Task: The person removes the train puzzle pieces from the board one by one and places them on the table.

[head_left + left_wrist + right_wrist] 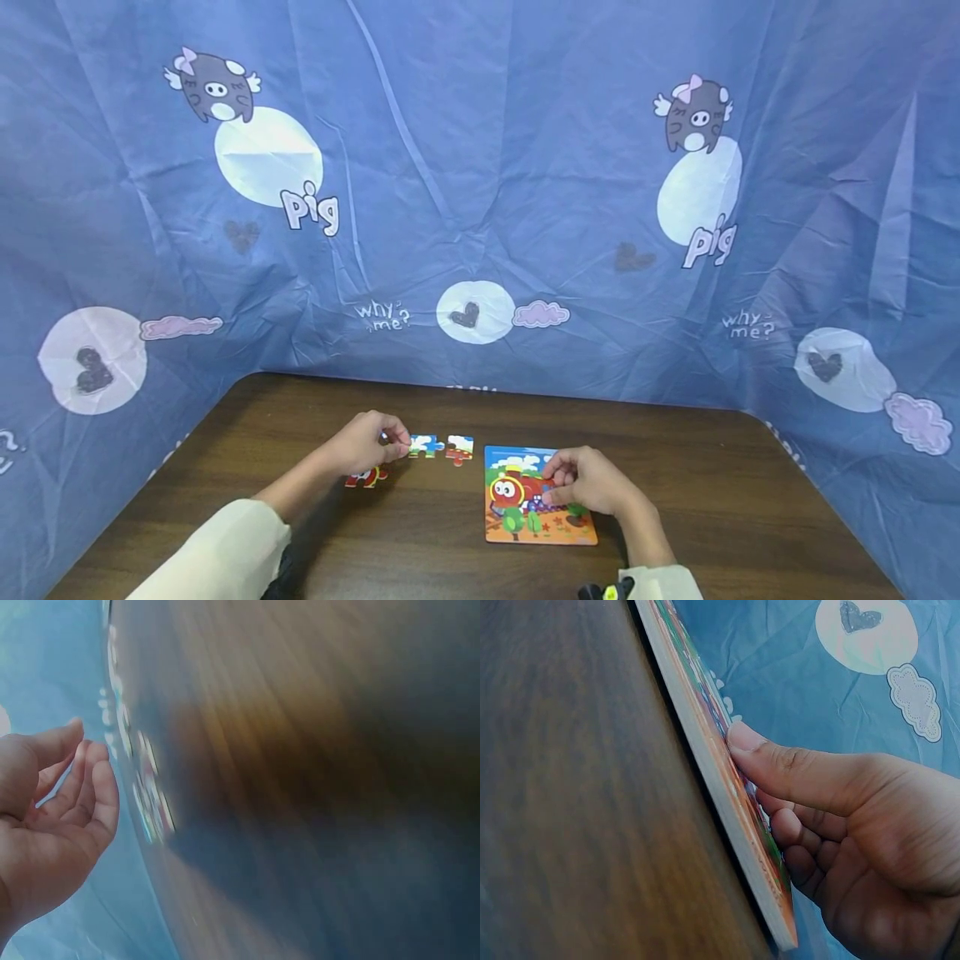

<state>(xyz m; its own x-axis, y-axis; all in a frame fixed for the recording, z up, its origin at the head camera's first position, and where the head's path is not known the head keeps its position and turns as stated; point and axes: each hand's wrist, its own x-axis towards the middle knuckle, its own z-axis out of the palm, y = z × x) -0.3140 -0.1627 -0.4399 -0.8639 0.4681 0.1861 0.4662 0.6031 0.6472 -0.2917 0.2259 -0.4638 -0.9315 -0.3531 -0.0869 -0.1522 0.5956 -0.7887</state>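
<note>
In the head view my left hand is above the left part of the table, its thumb and fingertips right at the edge of a blue-and-white jigsaw piece. The left wrist view is blurred, and in it nothing shows between the loosely bent fingers of this hand. My right hand is over the right side of a square jigsaw puzzle with a red cartoon train. Seen from the right wrist, the thumb tip of my right hand touches the face of the puzzle board, and the other fingers curl beside it.
A red-and-white piece lies between the blue-and-white piece and the puzzle. Another red piece is partly hidden below my left hand. All lie on a dark wooden table. A blue printed cloth hangs behind and at both sides.
</note>
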